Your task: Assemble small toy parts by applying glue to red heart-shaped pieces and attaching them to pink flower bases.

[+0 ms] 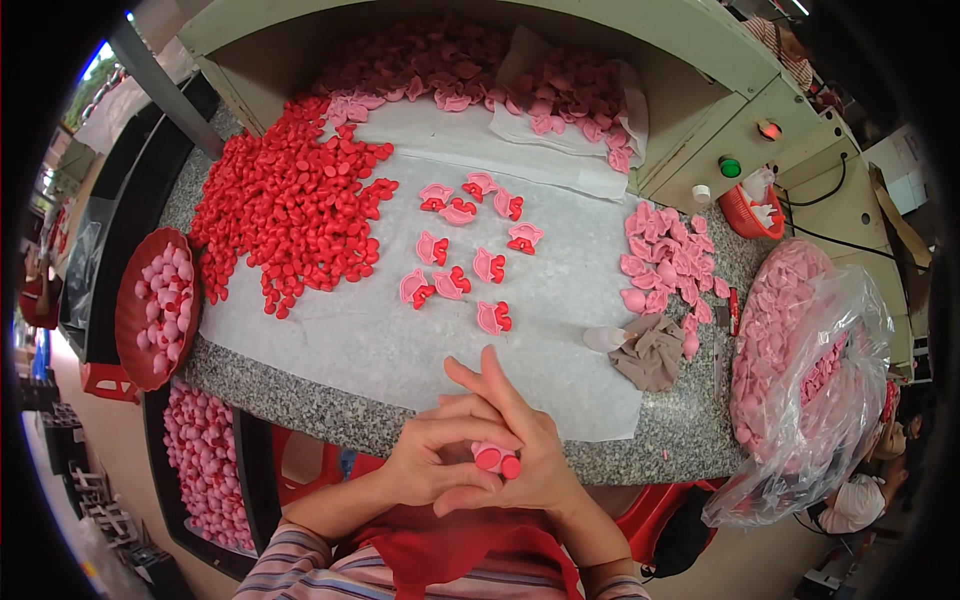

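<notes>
Pressing the small pink figure [492, 450] squarely looked to be what the step called for, as both hands met around it just past the near edge of the table. The left hand [425, 462] was narrowed on it, thumb below and index finger above, while the right hand [535, 440] lay against its far side with two fingers stretched away; whether the right hand gripped or only backed the figure could not be told. A good press, in my judgement, needed even force from both sides, with fingertips off the two red discs [487, 458] so that neither slid or tilted. Keeping the discs level with each other seemed the point worth checking.

The figure itself was rounded and pale pink, its body largely covered by fingers; the discs sat side by side and faced the head camera, smooth and slightly glossy.

Beyond the hands stretched a white paper sheet [380, 365], where pink shell pieces with red paired feet [490, 265] lay spaced apart. To the right stood a small white bottle [602, 339] touching a crumpled grey-brown cloth [655, 355], near loose pink shells [665, 262]. Farther left spread a heap of red feet [300, 200], and deepest, under the hood, more pink shells were piled in shadow.
</notes>
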A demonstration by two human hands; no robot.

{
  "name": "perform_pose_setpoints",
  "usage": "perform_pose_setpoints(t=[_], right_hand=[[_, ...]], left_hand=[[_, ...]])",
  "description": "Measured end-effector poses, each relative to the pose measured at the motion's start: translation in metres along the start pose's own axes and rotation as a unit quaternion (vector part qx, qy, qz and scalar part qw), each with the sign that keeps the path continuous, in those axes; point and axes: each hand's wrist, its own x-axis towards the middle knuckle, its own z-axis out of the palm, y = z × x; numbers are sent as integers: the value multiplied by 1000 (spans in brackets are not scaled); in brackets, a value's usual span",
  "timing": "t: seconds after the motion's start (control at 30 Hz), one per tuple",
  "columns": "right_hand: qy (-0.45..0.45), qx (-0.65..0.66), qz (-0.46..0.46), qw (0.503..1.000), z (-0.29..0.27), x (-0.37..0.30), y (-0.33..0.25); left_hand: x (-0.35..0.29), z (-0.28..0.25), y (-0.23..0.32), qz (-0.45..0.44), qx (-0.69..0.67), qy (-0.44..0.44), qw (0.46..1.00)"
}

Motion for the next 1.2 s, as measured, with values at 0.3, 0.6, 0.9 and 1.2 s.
perform_pose_setpoints(t=[0.3,0.6,0.9,1.2], right_hand=[[54,-60,-62,995,7,-5,6],[66,-72,-90,991,9,-4,3],[66,-74,-98,990,9,-7,5],[83,-65,-119,987,9,-12,10]], left_hand=[[0,13,7,-21,21,68,997],[1,13,10,7,28,62,998],[-3,13,7,-1,29,57,998],[-1,10,10,17,46,-10,999]])
